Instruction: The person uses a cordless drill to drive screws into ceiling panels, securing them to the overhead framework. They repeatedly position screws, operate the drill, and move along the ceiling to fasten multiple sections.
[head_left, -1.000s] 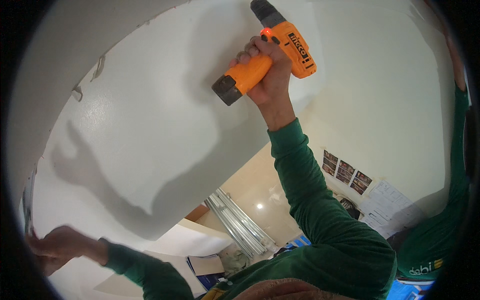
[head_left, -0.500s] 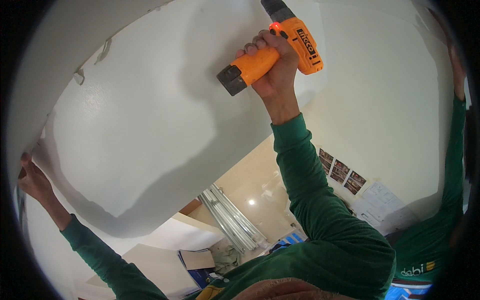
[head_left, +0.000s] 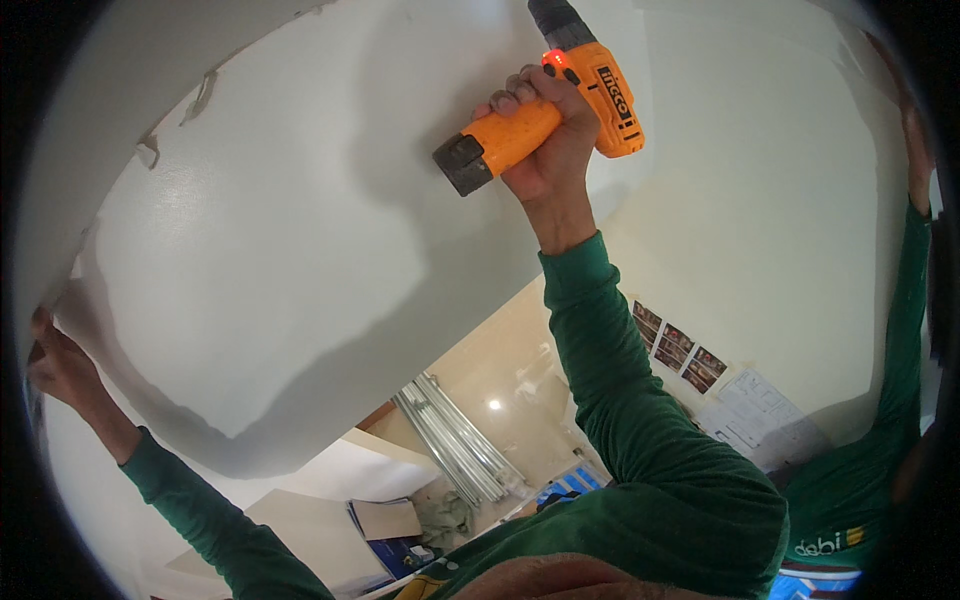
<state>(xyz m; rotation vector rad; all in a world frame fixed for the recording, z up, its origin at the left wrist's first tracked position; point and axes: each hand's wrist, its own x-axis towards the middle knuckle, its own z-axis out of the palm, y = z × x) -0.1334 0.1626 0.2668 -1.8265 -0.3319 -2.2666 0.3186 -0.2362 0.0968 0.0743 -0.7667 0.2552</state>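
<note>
An orange and black cordless drill (head_left: pixel 618 100) is raised in front of the white panel, its black chuck at the top edge of the view. Its handle sits in the grip of my right hand (head_left: pixel 560 150), fingers wrapped round it, and a small red light glows by the trigger. What the drill's tip meets is out of sight. Far to the left, my left hand (head_left: pixel 70 368) reaches up to the edge of the white panel (head_left: pixel 260 250). Its thumb points up and its fingers are curled. Anything between them is lost at the dark rim.
At the right, another person's green-sleeved arm (head_left: pixel 905 300) is raised along the wall. Photos (head_left: pixel 675 345) and a drawing sheet (head_left: pixel 760 410) hang on that wall. Below lie several metal profiles (head_left: pixel 455 435) and a blue folder (head_left: pixel 395 550). Torn bits (head_left: pixel 148 152) hang from the panel's upper edge.
The drill and my right hand have shifted very slightly downward in view. My left hand sits slightly farther left. Both grips look the same.
</note>
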